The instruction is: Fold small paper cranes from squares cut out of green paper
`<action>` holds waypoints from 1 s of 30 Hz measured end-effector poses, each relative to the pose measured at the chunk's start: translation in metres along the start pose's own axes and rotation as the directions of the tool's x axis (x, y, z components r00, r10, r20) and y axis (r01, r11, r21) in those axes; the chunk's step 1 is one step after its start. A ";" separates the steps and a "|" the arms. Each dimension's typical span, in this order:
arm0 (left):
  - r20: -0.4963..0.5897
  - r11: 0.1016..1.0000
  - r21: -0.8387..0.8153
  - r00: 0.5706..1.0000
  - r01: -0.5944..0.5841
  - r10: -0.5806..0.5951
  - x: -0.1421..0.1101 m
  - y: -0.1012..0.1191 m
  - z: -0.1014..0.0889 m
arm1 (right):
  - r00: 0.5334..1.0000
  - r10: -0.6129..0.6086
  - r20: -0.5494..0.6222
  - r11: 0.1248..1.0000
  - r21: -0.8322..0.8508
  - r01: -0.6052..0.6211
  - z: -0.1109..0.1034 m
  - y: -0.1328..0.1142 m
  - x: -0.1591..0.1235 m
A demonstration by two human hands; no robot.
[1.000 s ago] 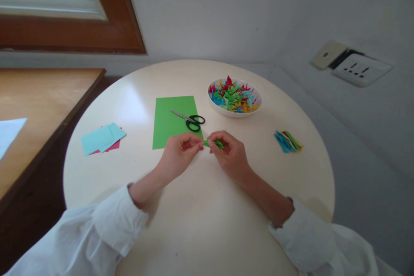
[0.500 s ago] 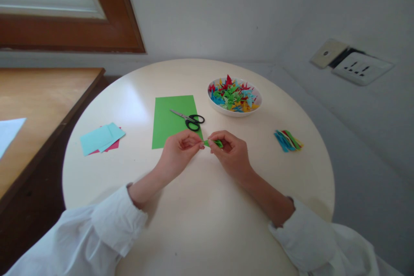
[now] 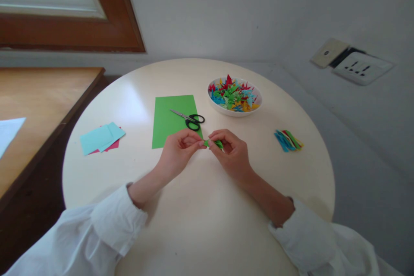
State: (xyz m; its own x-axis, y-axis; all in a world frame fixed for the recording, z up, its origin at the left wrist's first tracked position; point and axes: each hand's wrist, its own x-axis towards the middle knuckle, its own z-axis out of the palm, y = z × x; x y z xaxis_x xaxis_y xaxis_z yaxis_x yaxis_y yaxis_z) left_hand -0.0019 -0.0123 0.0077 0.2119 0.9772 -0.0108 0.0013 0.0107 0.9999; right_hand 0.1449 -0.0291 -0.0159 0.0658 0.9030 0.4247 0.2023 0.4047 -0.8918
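A small folded piece of green paper (image 3: 219, 143) is held between my two hands over the middle of the table. My left hand (image 3: 181, 148) pinches its left tip between thumb and forefinger. On the other side my right hand (image 3: 230, 151) grips the body of the piece, and its fingers hide part of the folds. Just beyond my left hand lies a green paper sheet (image 3: 170, 123), with black-handled scissors (image 3: 190, 119) resting on it, blades pointing left.
A white bowl (image 3: 234, 114) full of colourful folded paper cranes stands at the back. Light blue and red paper pieces (image 3: 100, 138) lie at the left. Several folded coloured strips (image 3: 288, 140) are at the right of the round white table (image 3: 200, 233).
My left fingertips have shifted very slightly right along the green piece, closer to my right fingers. Everything else has stayed where it was.
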 end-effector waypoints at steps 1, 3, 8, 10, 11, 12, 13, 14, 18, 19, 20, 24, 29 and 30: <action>-0.003 1.000 -0.003 1.000 0.000 0.000 0.000 0.000 0.000 | 1.000 -0.001 -0.002 1.000 0.004 0.001 0.000 0.000 0.000; -0.008 1.000 -0.011 1.000 -0.003 0.003 0.000 0.000 0.000 | 1.000 0.001 -0.003 1.000 0.017 -0.001 0.001 -0.001 0.000; -0.011 0.999 -0.035 1.000 -0.003 0.003 0.000 0.000 0.000 | 1.000 -0.001 -0.008 1.000 0.009 0.001 0.001 0.000 0.000; -0.013 0.999 -0.048 1.000 0.001 -0.001 0.000 0.000 0.000 | 1.000 -0.004 -0.012 1.000 0.005 0.004 0.001 0.001 0.000; -0.014 0.999 -0.054 1.000 0.003 -0.004 0.000 0.000 0.001 | 1.000 -0.005 -0.012 1.000 0.004 0.005 0.001 0.001 0.000; -0.013 0.998 -0.058 1.000 0.007 -0.007 0.000 0.000 0.001 | 1.000 -0.006 -0.012 1.000 0.002 0.006 0.001 0.001 0.000; -0.014 0.998 -0.061 1.000 0.009 -0.010 -0.001 0.000 0.001 | 1.000 -0.005 -0.010 1.000 -0.001 0.005 0.000 0.001 0.000; -0.015 0.998 -0.064 1.000 0.012 -0.013 -0.001 0.001 0.001 | 1.000 -0.004 -0.009 1.000 -0.005 0.004 0.000 0.001 0.000; -0.022 0.997 -0.078 1.000 0.019 -0.021 -0.001 0.001 0.002 | 1.000 -0.005 -0.009 1.000 -0.005 0.005 0.000 0.001 0.000; -0.022 0.996 -0.083 1.000 0.020 -0.022 -0.001 0.000 0.002 | 1.000 -0.006 -0.009 1.000 -0.003 0.006 0.000 0.001 0.000; -0.020 0.996 -0.089 1.000 0.021 -0.023 -0.001 0.000 0.002 | 1.000 -0.007 -0.009 1.000 -0.002 0.007 0.000 0.001 0.000; -0.011 0.995 -0.101 1.000 0.025 -0.026 -0.001 0.001 0.001 | 1.000 -0.005 -0.007 1.000 -0.019 0.005 0.000 0.001 0.000; -0.008 0.999 -0.048 1.000 0.014 -0.015 -0.001 0.002 0.002 | 1.000 -0.014 0.000 1.000 -0.028 0.014 0.001 0.003 -0.001; -0.012 0.999 -0.042 1.000 0.012 -0.012 -0.001 0.001 0.002 | 1.000 -0.019 0.004 0.999 -0.030 0.019 0.001 0.003 -0.001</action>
State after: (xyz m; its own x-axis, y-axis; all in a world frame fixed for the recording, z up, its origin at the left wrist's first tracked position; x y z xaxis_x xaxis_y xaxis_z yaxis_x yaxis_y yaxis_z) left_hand 0.0000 -0.0134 0.0092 0.1999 0.9795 -0.0231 -0.0371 0.0311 0.9988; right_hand 0.1444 -0.0288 -0.0187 0.0584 0.8958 0.4406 0.2327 0.4170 -0.8786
